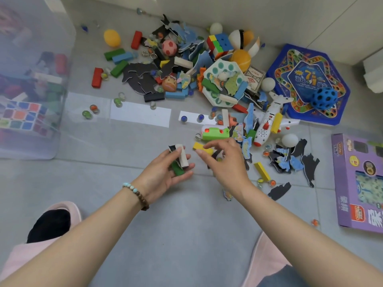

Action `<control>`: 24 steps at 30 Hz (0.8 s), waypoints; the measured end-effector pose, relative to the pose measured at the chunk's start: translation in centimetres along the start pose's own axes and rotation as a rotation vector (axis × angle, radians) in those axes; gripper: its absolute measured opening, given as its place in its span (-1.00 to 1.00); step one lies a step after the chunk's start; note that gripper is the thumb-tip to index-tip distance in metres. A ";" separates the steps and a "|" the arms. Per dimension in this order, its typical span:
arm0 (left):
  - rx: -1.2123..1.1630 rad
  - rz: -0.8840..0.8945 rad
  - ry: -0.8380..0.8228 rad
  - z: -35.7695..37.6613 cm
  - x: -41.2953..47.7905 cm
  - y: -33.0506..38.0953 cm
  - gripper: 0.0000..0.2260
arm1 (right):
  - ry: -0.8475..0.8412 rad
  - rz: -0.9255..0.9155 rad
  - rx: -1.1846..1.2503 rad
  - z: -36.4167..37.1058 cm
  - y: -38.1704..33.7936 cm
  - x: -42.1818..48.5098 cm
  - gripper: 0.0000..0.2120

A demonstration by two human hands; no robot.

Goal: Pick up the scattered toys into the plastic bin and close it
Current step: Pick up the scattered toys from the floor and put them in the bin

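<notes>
Right hand pinched a yellow block; left hand already loaded; bin off to the left.

Nearest, the left hand (pixel 165 168) lay palm-up, fingers curled around a green block (pixel 177 169), a cream block (pixel 183 156) and a dark puzzle scrap. Just right of it, the right hand (pixel 224 160) held the yellow block (pixel 202 147) between thumb and forefinger, long axis running left-right, its free end toward the left palm. The right hand was nearer to it; a hand-over looked likely. Block: plain, rectangular, bright yellow, wood-like. Beyond lay the toy plane (pixel 269 121) and the main heap. The plastic bin (pixel 31 146) stood well apart at far left, open, partly filled.
</notes>
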State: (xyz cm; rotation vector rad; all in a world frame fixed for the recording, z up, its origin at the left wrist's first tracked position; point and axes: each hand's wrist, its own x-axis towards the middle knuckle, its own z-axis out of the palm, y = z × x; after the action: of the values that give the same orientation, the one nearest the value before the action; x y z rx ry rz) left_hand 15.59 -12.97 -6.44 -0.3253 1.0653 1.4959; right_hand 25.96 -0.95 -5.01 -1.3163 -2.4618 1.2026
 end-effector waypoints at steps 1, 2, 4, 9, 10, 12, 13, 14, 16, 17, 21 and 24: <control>0.022 0.024 0.023 -0.1 0.1 -0.1 -0.84 | 0.020 0.029 -0.026 0.0 0.6 0.3 -0.78; 0.041 0.038 0.034 -0.2 0.1 -0.1 -0.87 | 0.027 0.050 -0.065 0.0 1.2 0.5 -0.77; 0.052 0.042 0.033 -0.4 0.2 -0.2 -0.88 | 0.030 0.056 -0.139 0.1 2.0 0.8 -0.76; 0.012 0.023 0.021 -0.5 0.2 0.1 -0.77 | 0.071 0.052 -0.190 0.5 2.3 1.4 -0.78; 0.010 0.018 0.019 -0.4 0.2 0.1 -0.74 | 0.074 0.055 -0.195 0.5 2.4 1.4 -0.78; 0.000 0.002 0.019 -0.3 0.3 0.1 -0.67 | 0.074 0.061 -0.192 0.3 2.4 1.6 -0.79; -0.006 -0.009 0.020 -0.3 0.4 0.1 -0.64 | 0.067 0.065 -0.167 0.2 2.2 1.5 -0.80; -0.012 -0.022 0.017 -0.2 0.5 0.1 -0.61 | 0.056 0.062 -0.118 0.0 1.8 1.4 -0.82; -0.021 -0.050 -0.010 -0.1 0.5 0.2 -0.55 | -0.005 0.026 0.008 -0.3 0.9 1.1 -0.85; -0.023 -0.057 -0.028 0.0 0.5 0.2 -0.53 | -0.057 -0.008 0.042 -0.6 0.4 0.8 -0.84; 0.006 0.027 0.000 0.7 0.8 0.0 -0.81 | -0.158 -0.042 0.160 -2.1 -0.1 1.7 -0.81; 0.009 0.056 0.030 1.1 1.0 0.2 -0.94 | -0.054 0.014 0.140 -3.0 0.8 3.9 -0.71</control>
State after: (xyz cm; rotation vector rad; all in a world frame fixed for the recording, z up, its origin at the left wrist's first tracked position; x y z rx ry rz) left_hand 15.60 -11.49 -6.52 -0.3147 1.1126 1.5394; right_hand 25.38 3.96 -4.54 -1.2826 -2.3576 1.4040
